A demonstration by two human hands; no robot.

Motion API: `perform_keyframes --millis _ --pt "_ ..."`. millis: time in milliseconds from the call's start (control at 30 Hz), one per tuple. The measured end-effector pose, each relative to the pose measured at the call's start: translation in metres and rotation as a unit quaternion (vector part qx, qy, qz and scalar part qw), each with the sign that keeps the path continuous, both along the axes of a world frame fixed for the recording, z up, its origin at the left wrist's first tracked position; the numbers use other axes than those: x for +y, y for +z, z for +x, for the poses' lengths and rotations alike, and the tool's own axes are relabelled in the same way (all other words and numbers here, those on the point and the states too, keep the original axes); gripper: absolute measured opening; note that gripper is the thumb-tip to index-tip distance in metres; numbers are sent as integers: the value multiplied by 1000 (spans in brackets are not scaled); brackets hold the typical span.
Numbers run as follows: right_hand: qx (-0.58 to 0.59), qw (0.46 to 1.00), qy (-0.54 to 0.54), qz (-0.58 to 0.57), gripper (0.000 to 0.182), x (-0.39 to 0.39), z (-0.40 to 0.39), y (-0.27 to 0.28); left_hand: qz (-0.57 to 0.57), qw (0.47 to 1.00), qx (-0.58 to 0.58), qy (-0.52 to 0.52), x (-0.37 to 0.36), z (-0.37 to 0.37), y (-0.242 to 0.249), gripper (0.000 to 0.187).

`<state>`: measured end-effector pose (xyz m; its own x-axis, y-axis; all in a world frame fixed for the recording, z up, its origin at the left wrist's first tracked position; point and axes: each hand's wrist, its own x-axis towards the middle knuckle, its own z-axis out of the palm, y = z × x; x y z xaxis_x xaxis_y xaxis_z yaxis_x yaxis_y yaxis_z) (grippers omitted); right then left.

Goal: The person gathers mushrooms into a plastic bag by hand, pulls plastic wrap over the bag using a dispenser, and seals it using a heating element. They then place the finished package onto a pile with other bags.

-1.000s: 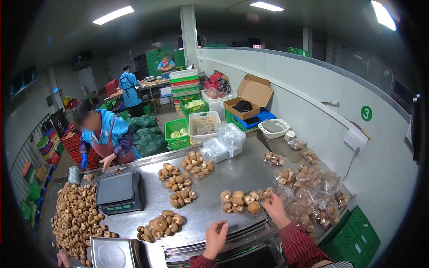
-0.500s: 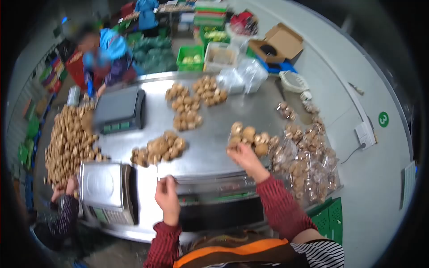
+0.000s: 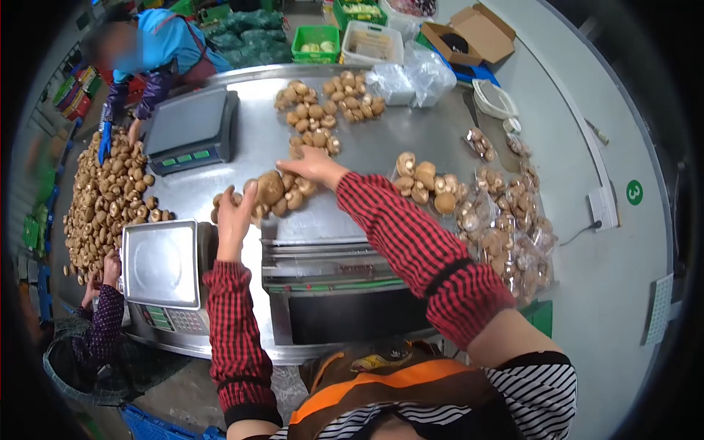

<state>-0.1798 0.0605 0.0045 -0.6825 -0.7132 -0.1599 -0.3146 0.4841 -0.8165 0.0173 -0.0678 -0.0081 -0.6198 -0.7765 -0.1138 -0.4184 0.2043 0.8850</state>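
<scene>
A pile of brown mushrooms (image 3: 270, 189) lies on the steel table between my two hands. My left hand (image 3: 235, 218) is at its near left side, with thumb and fingers apart. My right hand (image 3: 314, 166) reaches over its far right side, fingers stretched out and partly hiding some caps. Neither hand visibly grips anything. Beyond my right hand are more heaps of mushrooms (image 3: 309, 114). Another group of mushrooms (image 3: 424, 181) sits to the right, beside several clear bags of mushrooms (image 3: 506, 227).
On the left stand two scales, one near (image 3: 160, 264) and one far (image 3: 188, 130), next to a large mushroom heap (image 3: 110, 194). A co-worker in blue (image 3: 172, 44) reaches into it; another person's hands (image 3: 103, 277) are at its near edge. Clear plastic bags (image 3: 411, 77) lie at the back.
My right hand has moved left from the right-hand mushroom group to the middle pile. My left hand has moved forward and left to the same pile, and both hands have opened.
</scene>
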Motion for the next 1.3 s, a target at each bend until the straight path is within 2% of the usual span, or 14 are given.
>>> perform_keyframes --millis 67,133,467,633,800,933,1033,1100,1133,1167,1200,1233,1267,1300 --pt "26 998 46 32 79 2 -1 -20 -22 999 -40 -21 14 -5 20 91" --pt "88 995 0 38 76 26 14 -2 -79 995 -47 -38 20 -12 12 87" --pt "39 987 -149 -39 58 192 51 -5 -19 976 2 -218 105 -44 14 76" --pt "28 976 -203 -78 52 219 52 -22 -11 971 9 -237 124 -46 15 73" --pt "67 972 -198 -103 43 251 69 30 -63 981 46 -180 115 -44 14 60" --pt "142 889 -414 -134 29 319 31 20 -41 975 152 -156 125 -68 42 44" --pt "52 858 -486 -157 42 360 -18 -17 110 943 170 -265 150 -117 58 38" --pt "-77 858 -493 -122 54 367 -35 -18 19 940 114 -322 166 -168 35 51" --pt "-154 856 -479 -122 62 361 -33 -13 -20 941 52 -334 188 -174 60 62" --pt "-94 957 -260 91 82 369 -40 -12 -49 931 22 -360 194 -194 44 73" --pt "-150 922 -353 -48 96 359 -41 -19 -100 918 -8 -385 197 -218 18 86" --pt "-99 936 -338 13 101 352 -36 -10 -70 912 -49 -400 206 -217 36 94" --pt "-35 941 -335 10 101 357 -53 -58 -85 902 -83 -414 209 -229 24 99" --pt "-84 938 -336 18 99 357 -52 -49 -77 886 -116 -442 210 -239 13 99"
